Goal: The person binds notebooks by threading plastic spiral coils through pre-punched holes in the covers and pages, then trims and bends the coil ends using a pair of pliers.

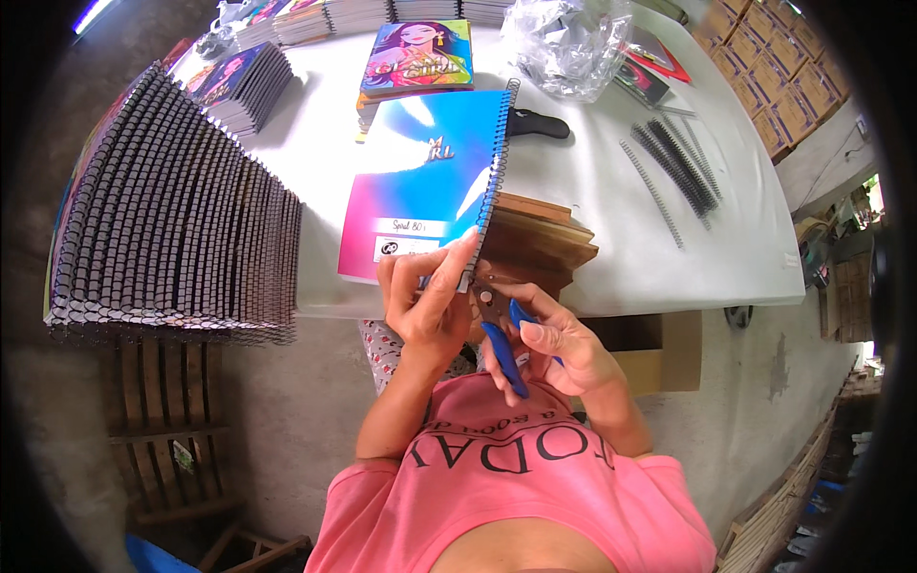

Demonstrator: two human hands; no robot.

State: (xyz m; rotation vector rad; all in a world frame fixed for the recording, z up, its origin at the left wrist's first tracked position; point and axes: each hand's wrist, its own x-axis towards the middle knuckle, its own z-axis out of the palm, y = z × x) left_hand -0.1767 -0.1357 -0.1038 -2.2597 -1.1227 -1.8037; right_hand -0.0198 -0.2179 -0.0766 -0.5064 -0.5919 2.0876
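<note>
A spiral-bound notebook (411,181) with a blue and pink back cover lies tilted near the table's front edge. My left hand (420,301) grips its lower right corner, with the index finger along the black coil. In my right hand (573,353) is a pair of blue-handled cutting pliers (503,358). Their jaws are at the coil's lower end, close to my left fingertips. Whether the jaws touch the wire is too small to tell. Beneath the coil side stands a brown wooden block (544,239), partly hidden by the notebook.
At left rises a tall stack of spiral notebooks (181,220), with a smaller stack (239,86) behind it. More notebooks (420,53) lie ahead. Loose coils (673,167) and a clear plastic bag (568,48) lie at right. A black handle-like object (540,125) sits beside the notebook.
</note>
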